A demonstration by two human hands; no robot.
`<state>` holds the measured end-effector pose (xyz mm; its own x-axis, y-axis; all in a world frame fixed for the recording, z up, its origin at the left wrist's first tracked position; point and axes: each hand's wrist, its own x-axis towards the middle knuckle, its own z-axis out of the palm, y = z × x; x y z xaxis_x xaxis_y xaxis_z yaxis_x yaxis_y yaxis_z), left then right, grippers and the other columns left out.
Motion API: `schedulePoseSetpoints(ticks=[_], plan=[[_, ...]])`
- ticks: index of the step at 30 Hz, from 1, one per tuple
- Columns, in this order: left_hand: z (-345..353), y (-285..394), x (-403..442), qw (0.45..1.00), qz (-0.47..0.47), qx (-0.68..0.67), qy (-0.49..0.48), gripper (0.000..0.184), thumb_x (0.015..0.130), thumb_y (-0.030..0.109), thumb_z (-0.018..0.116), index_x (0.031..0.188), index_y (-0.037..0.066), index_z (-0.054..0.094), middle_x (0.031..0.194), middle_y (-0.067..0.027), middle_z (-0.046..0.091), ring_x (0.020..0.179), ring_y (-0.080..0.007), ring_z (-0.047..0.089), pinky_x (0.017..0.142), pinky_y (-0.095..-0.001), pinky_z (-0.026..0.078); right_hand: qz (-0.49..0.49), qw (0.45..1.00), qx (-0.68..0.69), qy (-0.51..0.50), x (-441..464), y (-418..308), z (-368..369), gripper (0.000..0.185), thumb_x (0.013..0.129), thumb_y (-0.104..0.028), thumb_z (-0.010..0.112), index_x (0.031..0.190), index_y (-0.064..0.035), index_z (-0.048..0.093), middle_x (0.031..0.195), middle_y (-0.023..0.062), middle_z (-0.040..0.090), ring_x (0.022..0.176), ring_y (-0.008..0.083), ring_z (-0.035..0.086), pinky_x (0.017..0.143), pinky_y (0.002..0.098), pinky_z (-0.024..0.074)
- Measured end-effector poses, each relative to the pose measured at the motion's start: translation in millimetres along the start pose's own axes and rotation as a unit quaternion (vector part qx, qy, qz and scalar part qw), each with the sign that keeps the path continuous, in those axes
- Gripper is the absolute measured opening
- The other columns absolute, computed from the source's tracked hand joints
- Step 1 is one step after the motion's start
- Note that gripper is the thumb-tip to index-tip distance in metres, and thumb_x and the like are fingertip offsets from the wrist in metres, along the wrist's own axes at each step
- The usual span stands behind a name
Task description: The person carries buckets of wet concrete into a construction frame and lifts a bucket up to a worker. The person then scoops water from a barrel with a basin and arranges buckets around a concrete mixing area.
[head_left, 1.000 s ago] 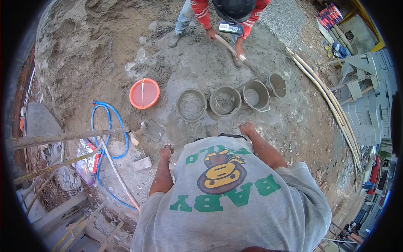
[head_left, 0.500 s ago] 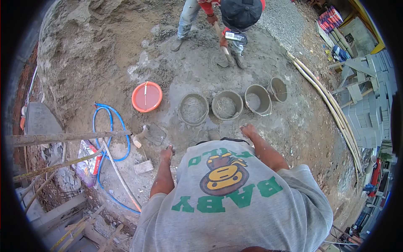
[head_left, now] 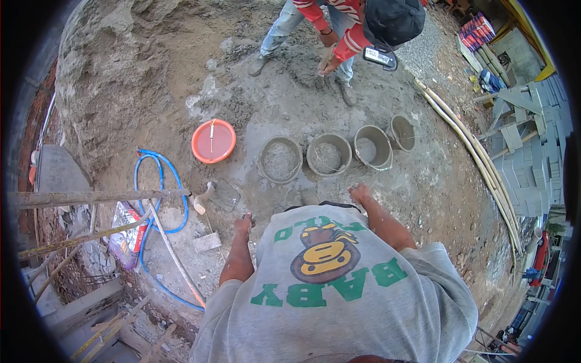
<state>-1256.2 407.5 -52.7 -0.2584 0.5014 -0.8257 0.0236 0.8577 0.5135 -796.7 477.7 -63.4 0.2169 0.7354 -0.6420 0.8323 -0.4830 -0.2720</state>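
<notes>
My left hand [head_left: 244, 224] hangs low at the left of my grey shirt [head_left: 339, 302], its fingers curled with nothing visible in them. On the other side, my right hand [head_left: 359, 193] is loosely closed and empty, just below the row of buckets. Nearest to it are a round bucket [head_left: 328, 171] and a tilted one [head_left: 373, 145]. Another bucket [head_left: 280, 178] stands to the left, and a smaller one [head_left: 402, 133] leans at the right end. Grey mortar shows inside the buckets. A wooden-handled tool [head_left: 204, 198] lies left of my left hand.
A co-worker [head_left: 339, 36] bends over wet mortar [head_left: 302, 69] beyond the buckets. An orange basin [head_left: 213, 158] of water stands left. Blue hose [head_left: 183, 206], a block [head_left: 207, 242] and poles [head_left: 103, 196] lie at lower left. Long bamboo poles [head_left: 472, 136] run along the right.
The co-worker has shifted right and bent lower; the shovel seen earlier in their hands is now hard to make out. My hands keep nearly the same low position, with a slight view shift.
</notes>
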Motion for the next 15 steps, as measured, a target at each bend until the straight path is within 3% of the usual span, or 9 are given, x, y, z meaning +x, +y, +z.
schedulePoseSetpoints(ticks=[4, 6, 8, 10, 11, 15], plan=[[0.3, -4.6, 3.1, 1.0, -0.001, 0.011, -0.007, 0.031, 0.082, 0.036, 0.047, 0.097, 0.011, 0.056, 0.08, -0.0047, 0.062, 0.068, -0.0139, 0.059, 0.055, -0.0306, 0.039, 0.038, 0.998, 0.029, -0.046, -21.2, -16.2, -19.6, 0.055, 0.078, -0.044, 0.042, 0.102, 0.0043, 0.054, 0.109, 0.0248, 0.049, 0.103, 0.0358, 0.047, 0.088, 0.0393, 0.0373], [0.6, -4.7, 2.4, 1.0, 0.0, 0.014, -0.011, 0.031, 0.082, 0.036, 0.047, 0.096, 0.01, 0.057, 0.081, -0.0047, 0.062, 0.069, -0.0138, 0.059, 0.055, -0.0307, 0.039, 0.043, 0.998, 0.03, -0.038, -26.6, -19.6, -23.4, 0.051, 0.078, -0.041, 0.045, 0.099, 0.0044, 0.054, 0.102, 0.0227, 0.051, 0.096, 0.033, 0.049, 0.082, 0.0378, 0.0393], [-0.1, -2.3, 1.4, 1.0, -0.003, 0.014, -0.011, 0.031, 0.082, 0.036, 0.047, 0.096, 0.01, 0.057, 0.081, -0.0046, 0.062, 0.069, -0.0137, 0.059, 0.055, -0.0305, 0.039, 0.036, 0.999, 0.037, -0.01, -24.5, -15.7, -18.4, 0.04, 0.077, -0.034, 0.051, 0.09, 0.0035, 0.056, 0.084, 0.015, 0.057, 0.073, 0.0241, 0.056, 0.063, 0.033, 0.0446], [-0.7, -0.8, -3.0, 1.0, 0.013, 0.005, -0.002, 0.034, 0.082, 0.03, 0.049, 0.096, 0.0, 0.055, 0.08, -0.0099, 0.062, 0.066, -0.016, 0.06, 0.056, -0.0279, 0.045, 0.034, 0.998, 0.043, 0.011, -21.3, -8.0, -7.9, 0.034, 0.077, -0.03, 0.054, 0.083, 0.0029, 0.057, 0.072, 0.0099, 0.061, 0.059, 0.0183, 0.06, 0.052, 0.0302, 0.0482], [-1.1, -1.6, -5.7, 1.0, 0.022, 0.0, 0.002, 0.035, 0.083, 0.027, 0.049, 0.096, -0.005, 0.054, 0.079, -0.0126, 0.062, 0.064, -0.0171, 0.061, 0.057, -0.0266, 0.049, 0.038, 0.998, 0.044, 0.014, -22.5, -7.9, -5.6, 0.034, 0.076, -0.03, 0.054, 0.083, 0.0031, 0.057, 0.072, 0.01, 0.062, 0.059, 0.0186, 0.061, 0.053, 0.0305, 0.0482], [-4.7, -13.6, -8.9, 1.0, 0.01, -0.027, -0.01, 0.034, 0.083, 0.024, 0.05, 0.098, -0.005, 0.053, 0.082, -0.0119, 0.06, 0.066, -0.0176, 0.06, 0.056, -0.0264, 0.05, 0.034, 0.998, 0.003, -0.049, -47.4, -26.0, -20.2, 0.049, 0.078, -0.04, 0.045, 0.094, 0.0046, 0.056, 0.099, 0.0217, 0.053, 0.094, 0.0321, 0.051, 0.08, 0.0377, 0.0411]])
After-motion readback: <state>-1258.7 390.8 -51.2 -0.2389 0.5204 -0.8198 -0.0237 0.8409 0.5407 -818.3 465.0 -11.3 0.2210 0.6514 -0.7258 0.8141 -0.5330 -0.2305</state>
